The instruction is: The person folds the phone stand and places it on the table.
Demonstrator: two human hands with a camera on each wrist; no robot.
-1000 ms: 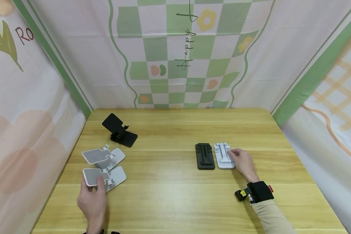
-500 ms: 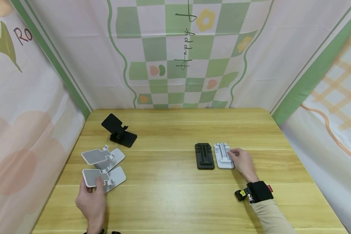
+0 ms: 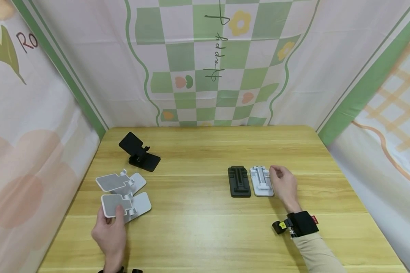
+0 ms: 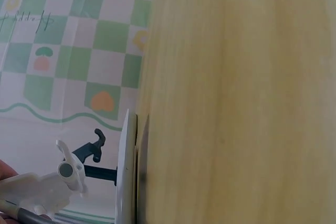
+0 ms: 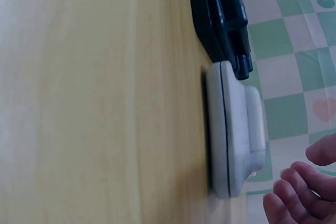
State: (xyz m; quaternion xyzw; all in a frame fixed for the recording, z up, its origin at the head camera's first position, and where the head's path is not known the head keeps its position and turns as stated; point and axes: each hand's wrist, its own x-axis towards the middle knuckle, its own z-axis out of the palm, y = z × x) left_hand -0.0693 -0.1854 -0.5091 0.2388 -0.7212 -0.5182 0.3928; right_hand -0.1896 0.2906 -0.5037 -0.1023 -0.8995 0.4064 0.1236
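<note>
In the head view my left hand pinches the front white phone stand by its grey-padded upper panel, thumb on top. That stand is unfolded, and in the left wrist view its white hinge shows close up. Just behind it stands another unfolded white phone stand. My right hand is beside the right edge of a folded white phone stand. In the right wrist view its loosely curled fingers are apart from that stand and hold nothing.
A folded black phone stand lies left of the folded white one, with a narrow gap between them. An unfolded black phone stand is at the back left of the wooden table. A patterned cloth hangs behind the table.
My left hand has shifted the front white phone stand slightly right. My right hand has come off the folded white phone stand and moved a little away from the head camera.
</note>
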